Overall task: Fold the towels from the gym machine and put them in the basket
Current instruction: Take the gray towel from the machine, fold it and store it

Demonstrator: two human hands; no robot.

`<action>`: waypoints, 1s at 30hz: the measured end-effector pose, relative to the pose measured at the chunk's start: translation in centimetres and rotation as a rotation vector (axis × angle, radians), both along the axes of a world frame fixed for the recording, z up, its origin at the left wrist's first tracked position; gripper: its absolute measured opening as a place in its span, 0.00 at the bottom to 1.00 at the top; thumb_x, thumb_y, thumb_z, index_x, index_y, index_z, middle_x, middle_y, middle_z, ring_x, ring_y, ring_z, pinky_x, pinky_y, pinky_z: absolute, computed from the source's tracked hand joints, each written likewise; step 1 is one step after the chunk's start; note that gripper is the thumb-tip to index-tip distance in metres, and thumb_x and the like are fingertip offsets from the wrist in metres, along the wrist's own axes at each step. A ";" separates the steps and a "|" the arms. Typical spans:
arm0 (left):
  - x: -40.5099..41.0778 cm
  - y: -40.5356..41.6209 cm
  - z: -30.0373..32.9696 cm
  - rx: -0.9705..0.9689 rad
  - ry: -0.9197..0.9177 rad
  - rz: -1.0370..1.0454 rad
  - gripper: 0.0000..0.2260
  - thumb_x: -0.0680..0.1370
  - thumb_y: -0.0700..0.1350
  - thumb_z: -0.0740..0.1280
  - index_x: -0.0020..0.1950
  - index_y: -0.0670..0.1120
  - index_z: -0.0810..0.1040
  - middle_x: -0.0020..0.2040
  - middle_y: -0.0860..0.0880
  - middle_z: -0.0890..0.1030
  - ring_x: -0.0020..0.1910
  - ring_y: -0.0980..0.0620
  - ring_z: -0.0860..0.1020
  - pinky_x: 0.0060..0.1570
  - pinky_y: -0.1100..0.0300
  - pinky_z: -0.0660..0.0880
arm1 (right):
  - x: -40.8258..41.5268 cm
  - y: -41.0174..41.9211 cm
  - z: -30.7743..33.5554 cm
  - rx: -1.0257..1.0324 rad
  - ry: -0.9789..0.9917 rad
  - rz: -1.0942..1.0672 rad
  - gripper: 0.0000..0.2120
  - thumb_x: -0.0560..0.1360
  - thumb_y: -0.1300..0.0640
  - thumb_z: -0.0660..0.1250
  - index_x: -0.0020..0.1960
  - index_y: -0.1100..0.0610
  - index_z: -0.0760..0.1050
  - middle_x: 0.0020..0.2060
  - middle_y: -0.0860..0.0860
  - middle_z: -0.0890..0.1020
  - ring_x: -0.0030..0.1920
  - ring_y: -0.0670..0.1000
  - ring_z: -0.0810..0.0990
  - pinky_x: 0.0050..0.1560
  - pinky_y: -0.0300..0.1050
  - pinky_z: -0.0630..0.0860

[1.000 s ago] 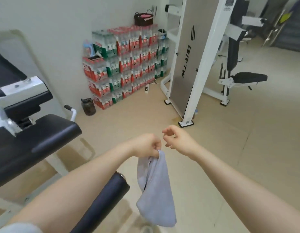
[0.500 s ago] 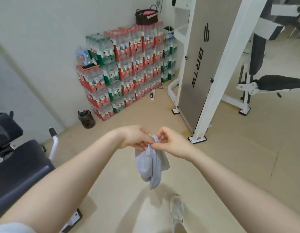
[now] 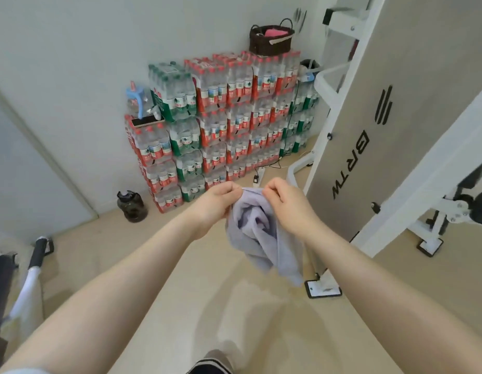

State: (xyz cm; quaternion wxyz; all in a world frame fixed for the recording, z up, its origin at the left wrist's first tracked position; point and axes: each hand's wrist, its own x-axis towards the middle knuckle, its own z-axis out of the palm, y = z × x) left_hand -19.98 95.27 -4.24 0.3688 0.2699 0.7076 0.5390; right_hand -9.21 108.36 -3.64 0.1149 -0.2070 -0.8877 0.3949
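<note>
A pale lilac towel (image 3: 261,238) hangs bunched in the air in front of me, above the beige floor. My left hand (image 3: 217,202) pinches its top edge on the left, and my right hand (image 3: 284,197) pinches the same edge a short way to the right. A dark woven basket (image 3: 269,44) with a pink cloth inside stands on top of the stacked water-bottle packs (image 3: 221,125) against the far wall.
A white and grey gym machine (image 3: 383,130) rises at the right, its foot plate (image 3: 323,288) just below the towel. A dark jug (image 3: 132,206) sits on the floor left of the bottles. A black padded bench (image 3: 2,271) is at the left edge.
My right hand has joined the left on the towel's top edge. The view has turned and moved toward the bottle stack and basket, and the bench has slid off to the left.
</note>
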 end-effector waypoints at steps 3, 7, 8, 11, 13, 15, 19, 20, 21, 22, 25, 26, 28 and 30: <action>-5.0 2.9 0.4 0.011 0.025 -0.033 0.12 0.81 0.46 0.59 0.37 0.47 0.68 0.33 0.50 0.70 0.32 0.54 0.67 0.34 0.62 0.64 | -5.1 4.3 0.7 -0.212 0.072 0.071 0.11 0.79 0.59 0.58 0.37 0.52 0.68 0.33 0.47 0.71 0.34 0.45 0.67 0.37 0.40 0.64; -13.1 7.9 0.2 -0.005 0.159 -0.031 0.11 0.80 0.47 0.61 0.38 0.47 0.71 0.36 0.50 0.71 0.38 0.53 0.69 0.39 0.62 0.66 | -13.0 10.2 1.0 -0.243 0.060 0.095 0.07 0.75 0.58 0.66 0.38 0.53 0.72 0.33 0.45 0.74 0.35 0.42 0.71 0.38 0.35 0.67; -15.5 9.4 0.2 0.003 0.166 -0.016 0.11 0.79 0.47 0.61 0.37 0.48 0.71 0.36 0.50 0.72 0.38 0.53 0.69 0.40 0.61 0.66 | -15.4 11.7 1.2 -0.235 0.049 0.110 0.07 0.74 0.58 0.68 0.38 0.53 0.73 0.34 0.45 0.75 0.35 0.41 0.72 0.38 0.34 0.68; -22.3 13.2 1.1 -0.026 0.216 -0.078 0.08 0.78 0.46 0.63 0.39 0.48 0.74 0.35 0.53 0.74 0.36 0.56 0.71 0.40 0.63 0.67 | -22.3 15.9 2.4 -0.334 0.044 0.153 0.08 0.73 0.62 0.69 0.37 0.53 0.73 0.33 0.46 0.75 0.33 0.39 0.73 0.35 0.28 0.69; -26.8 15.2 2.2 -0.133 0.303 -0.222 0.03 0.77 0.46 0.66 0.43 0.50 0.76 0.38 0.54 0.79 0.38 0.57 0.76 0.42 0.64 0.72 | -26.9 18.6 3.2 -0.337 0.046 0.153 0.08 0.72 0.63 0.69 0.38 0.53 0.74 0.33 0.45 0.76 0.31 0.36 0.74 0.35 0.28 0.70; -31.2 16.8 2.6 -0.245 0.410 -0.284 0.03 0.76 0.46 0.66 0.43 0.50 0.78 0.40 0.53 0.81 0.38 0.56 0.78 0.43 0.61 0.74 | -31.0 21.2 3.9 -0.238 0.029 0.166 0.08 0.72 0.64 0.68 0.39 0.52 0.75 0.35 0.44 0.77 0.33 0.36 0.75 0.35 0.28 0.70; -38.5 19.8 1.5 -0.328 0.601 -0.030 0.06 0.74 0.37 0.62 0.44 0.43 0.78 0.39 0.47 0.78 0.38 0.51 0.73 0.38 0.60 0.69 | -38.3 25.5 3.7 0.218 -0.106 0.197 0.09 0.72 0.68 0.59 0.42 0.55 0.71 0.37 0.44 0.73 0.40 0.48 0.72 0.34 0.36 0.64; -40.1 20.5 1.0 -0.340 0.671 0.048 0.06 0.73 0.36 0.61 0.44 0.42 0.78 0.40 0.47 0.77 0.39 0.50 0.72 0.37 0.61 0.66 | -40.1 26.5 3.2 0.282 -0.093 0.165 0.09 0.72 0.68 0.58 0.44 0.56 0.72 0.38 0.46 0.73 0.41 0.49 0.71 0.35 0.39 0.64; -41.7 21.1 0.5 -0.338 0.722 0.117 0.06 0.73 0.35 0.61 0.44 0.41 0.77 0.39 0.47 0.76 0.39 0.50 0.71 0.35 0.62 0.65 | -41.8 27.5 2.7 0.306 -0.055 0.122 0.08 0.73 0.67 0.58 0.46 0.58 0.73 0.39 0.48 0.74 0.42 0.50 0.71 0.36 0.42 0.64; -43.4 21.9 0.1 -0.329 0.757 0.188 0.06 0.73 0.35 0.61 0.41 0.41 0.76 0.37 0.48 0.74 0.39 0.50 0.70 0.34 0.62 0.63 | -43.9 28.6 2.4 0.314 -0.005 0.083 0.08 0.73 0.67 0.58 0.48 0.60 0.74 0.41 0.50 0.74 0.43 0.50 0.71 0.38 0.43 0.63; -47.6 23.6 -0.5 -0.308 0.772 0.344 0.08 0.74 0.35 0.60 0.37 0.44 0.71 0.37 0.50 0.67 0.40 0.50 0.67 0.36 0.60 0.60 | -48.6 31.6 1.8 0.246 0.105 0.006 0.08 0.75 0.66 0.59 0.48 0.59 0.75 0.40 0.50 0.73 0.39 0.47 0.69 0.34 0.37 0.61; -49.5 24.5 -0.8 -0.318 0.763 0.372 0.08 0.75 0.35 0.59 0.37 0.44 0.71 0.39 0.50 0.67 0.40 0.50 0.67 0.37 0.60 0.60 | -50.5 33.0 1.8 0.223 0.115 0.002 0.08 0.75 0.66 0.59 0.47 0.58 0.74 0.39 0.49 0.71 0.36 0.45 0.68 0.33 0.33 0.61; -53.1 26.5 -1.3 -0.358 0.763 0.365 0.07 0.75 0.35 0.57 0.39 0.42 0.69 0.40 0.48 0.69 0.41 0.49 0.68 0.36 0.58 0.60 | -54.3 36.0 1.8 0.216 0.108 0.015 0.09 0.75 0.67 0.58 0.48 0.58 0.75 0.40 0.48 0.70 0.38 0.45 0.68 0.35 0.30 0.63; -56.5 28.6 -1.6 -0.378 0.739 0.379 0.06 0.76 0.35 0.55 0.43 0.41 0.70 0.40 0.46 0.71 0.40 0.47 0.70 0.34 0.61 0.63 | -58.2 39.2 1.8 0.215 0.103 0.035 0.10 0.75 0.68 0.57 0.50 0.59 0.75 0.46 0.51 0.73 0.44 0.49 0.70 0.40 0.36 0.65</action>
